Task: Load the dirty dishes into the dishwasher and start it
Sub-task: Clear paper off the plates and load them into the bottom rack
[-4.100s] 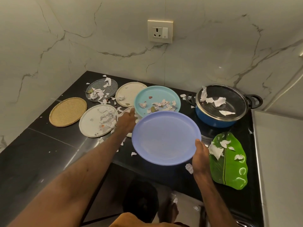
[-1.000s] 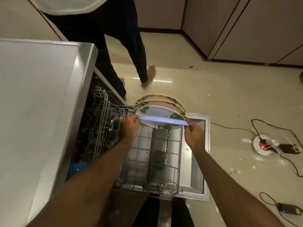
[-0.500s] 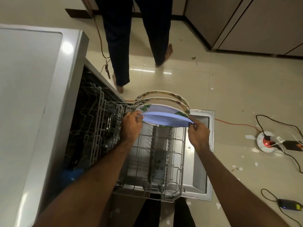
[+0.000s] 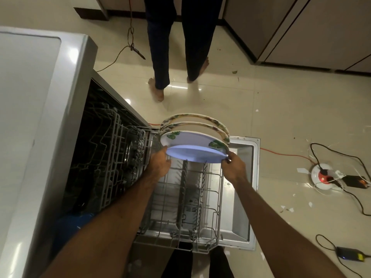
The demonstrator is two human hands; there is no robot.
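The blue plate is over the far end of the pulled-out lower rack of the dishwasher, held between both hands. It is tipped so that its face is turned up toward the camera. The head view shows the left hand at the plate's left rim with its fingers curled round the edge. The right hand pinches the right rim between thumb and fingertips. The plate's near edge is right above the tips of two rows of rack tines, but whether it is seated between them cannot be told. Just behind it a white plate with green leaf prints stands on edge in the rack. Whether the two plates touch cannot be told either. Behind that one stand two more plates with patterned rims, one after the other. The rack rests over the lowered dishwasher door, and the near part of the rack holds only bare wire. To the left, inside the machine, the upper rack is partly drawn out, with a metal item in it too dark to name. Something blue shows low in the dark tub. Beyond the door another person's legs stand barefoot on the tiled floor. To the right an orange cable runs to a round white and red socket reel, and a black adapter lies nearer the camera.
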